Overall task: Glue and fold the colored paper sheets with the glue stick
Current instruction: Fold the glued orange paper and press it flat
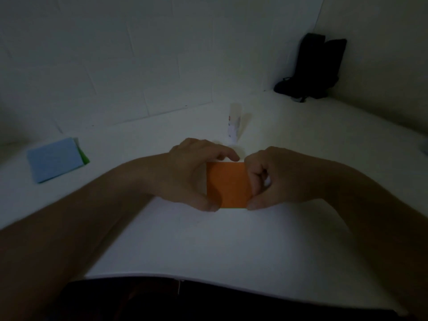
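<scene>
Lighting is dim; fine detail is limited.

Tabletop (208, 246): white, meeting a pale tiled wall (115, 66) along its far edge and a second wall at its right edge.

Dark object (317, 68): black, standing in the far right corner of the tabletop against both walls. Its nature cannot be determined.

Paper stack (55, 159): lies flat near the left edge of the tabletop, well apart from the hands. Top sheet is light blue; a green sheet edge shows at the stack's right side.

Left hand (185, 174): fingers curled, gripping the left edge of the orange paper (228, 185). The forefinger reaches over the paper's far left corner; the thumb tip sits at its near left corner.

Right hand (275, 179): fingers curled inward, gripping the right edge of the same paper. The thumb tip sits at the near right corner; the curled fingers cover the right margin. Neither hand is spread open.

Orange paper: a small rectangle, apparently folded, held between the two hands over the middle of the tabletop. Whether it rests on the surface or is lifted just clear cannot be determined.

Glue stick (234, 122): white tube with small coloured markings, just beyond the hands toward the far edge. Whether it stands or lies cannot be determined. It touches neither hand.
</scene>
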A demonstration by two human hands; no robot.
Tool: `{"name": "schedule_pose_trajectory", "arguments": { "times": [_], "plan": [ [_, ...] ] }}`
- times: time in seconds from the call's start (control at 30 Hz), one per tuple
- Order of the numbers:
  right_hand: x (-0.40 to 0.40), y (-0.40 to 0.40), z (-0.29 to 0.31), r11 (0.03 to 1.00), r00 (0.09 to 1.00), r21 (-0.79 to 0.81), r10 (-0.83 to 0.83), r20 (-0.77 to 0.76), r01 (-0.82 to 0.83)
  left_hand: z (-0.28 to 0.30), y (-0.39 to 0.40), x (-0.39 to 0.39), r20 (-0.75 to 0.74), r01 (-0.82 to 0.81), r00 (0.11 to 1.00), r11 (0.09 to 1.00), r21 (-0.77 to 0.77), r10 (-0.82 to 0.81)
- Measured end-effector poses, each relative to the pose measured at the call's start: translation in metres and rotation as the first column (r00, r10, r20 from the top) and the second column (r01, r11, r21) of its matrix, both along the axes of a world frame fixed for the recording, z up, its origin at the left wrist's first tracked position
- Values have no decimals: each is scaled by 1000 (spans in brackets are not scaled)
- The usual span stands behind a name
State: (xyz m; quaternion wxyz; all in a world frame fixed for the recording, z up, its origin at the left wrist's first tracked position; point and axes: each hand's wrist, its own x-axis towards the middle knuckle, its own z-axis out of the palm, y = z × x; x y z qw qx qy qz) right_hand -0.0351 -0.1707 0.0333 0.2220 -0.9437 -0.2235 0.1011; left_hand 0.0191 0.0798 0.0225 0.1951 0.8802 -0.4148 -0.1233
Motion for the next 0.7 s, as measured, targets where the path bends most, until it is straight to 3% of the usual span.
{"name": "schedule_pose_trajectory", "arguments": {
  "times": [0.1, 0.2, 0.33, 0.43, 0.5, 0.63, 0.7],
  "plan": [
    [5, 13, -4, 986, 987, 155, -82, 141, 60, -7, -11, 1, 68, -53, 996, 989, -140, 63],
    [6, 27, -9, 975, 972, 224, -59, 227, 7, -12, -17, 2, 130, -93, 986, 989, -111, 108],
    [1, 18, -4, 991, 999, 132, 15, 50, -22, -10, -8, 4, 46, -58, 997, 993, -102, 62],
    [8, 14, -8, 980, 987, 185, -94, 130, 69, -9, -6, 12, 51, -115, 990, 971, -211, 129],
    [13, 12, -9, 978, 963, 166, -160, 217, 125, -11, -6, 17, 122, -163, 974, 965, -205, 191],
    [11, 8, -9, 997, 996, 44, -70, 61, 67, -13, -5, 18, 172, -168, 968, 982, -86, 181],
    [13, 6, -9, 995, 990, 15, -97, 106, 96, -11, -4, 18, 161, -156, 972, 983, -94, 170]
  ]
}}
